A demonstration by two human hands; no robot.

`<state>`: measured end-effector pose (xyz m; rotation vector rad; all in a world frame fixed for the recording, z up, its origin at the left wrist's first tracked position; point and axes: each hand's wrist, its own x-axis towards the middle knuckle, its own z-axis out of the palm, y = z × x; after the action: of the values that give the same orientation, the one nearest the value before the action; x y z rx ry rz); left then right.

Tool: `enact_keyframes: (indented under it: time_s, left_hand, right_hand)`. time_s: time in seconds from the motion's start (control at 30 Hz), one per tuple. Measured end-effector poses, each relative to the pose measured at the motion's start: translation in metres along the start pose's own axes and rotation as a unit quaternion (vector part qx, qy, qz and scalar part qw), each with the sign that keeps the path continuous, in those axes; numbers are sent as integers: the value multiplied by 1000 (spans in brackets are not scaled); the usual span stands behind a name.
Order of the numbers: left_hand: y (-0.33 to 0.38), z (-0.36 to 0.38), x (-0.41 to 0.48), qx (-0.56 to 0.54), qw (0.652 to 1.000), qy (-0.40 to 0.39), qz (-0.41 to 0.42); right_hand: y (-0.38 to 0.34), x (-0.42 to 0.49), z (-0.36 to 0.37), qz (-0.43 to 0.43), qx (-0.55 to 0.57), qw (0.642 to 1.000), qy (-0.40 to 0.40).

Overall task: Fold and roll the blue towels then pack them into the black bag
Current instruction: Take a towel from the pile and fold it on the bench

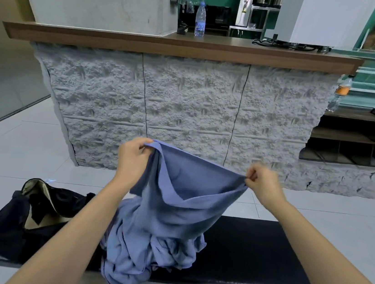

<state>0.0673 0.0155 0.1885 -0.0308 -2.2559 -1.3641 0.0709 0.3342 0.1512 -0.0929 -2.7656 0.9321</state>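
A black bench (250, 252) runs below the raised hands. On its left end sits an open black bag (18, 226). Beside it lies a towel pile (143, 255). Above, a blue towel (182, 193) hangs, its top edge pinched between left hand (133, 156) and right hand (263, 184).

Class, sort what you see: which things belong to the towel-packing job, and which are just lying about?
Job: held blue towel, towel pile, black bag, left hand, right hand.
Lying about: water bottle on counter, orange-labelled bottle at right.

Black bag (16, 221) right side hidden behind left forearm (87, 224).
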Motion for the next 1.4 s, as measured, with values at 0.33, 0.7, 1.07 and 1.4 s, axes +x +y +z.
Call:
enact_keyframes:
  time_s: [0.33,0.7,1.07,1.4]
  left_hand:
    - [-31,-30,26,121,991,-8,59]
    - [-57,-51,29,-6,991,-128,-29]
    - [-40,-42,13,-180,969,-146,-84]
    - [-29,-33,17,-216,966,-82,-119]
  right_hand:
    - [16,-9,-2,-266,-154,951,-44]
    - [16,6,-24,-132,-65,989,6]
    - [10,20,-48,-37,46,993,101]
    - [7,15,-58,-57,38,996,62]
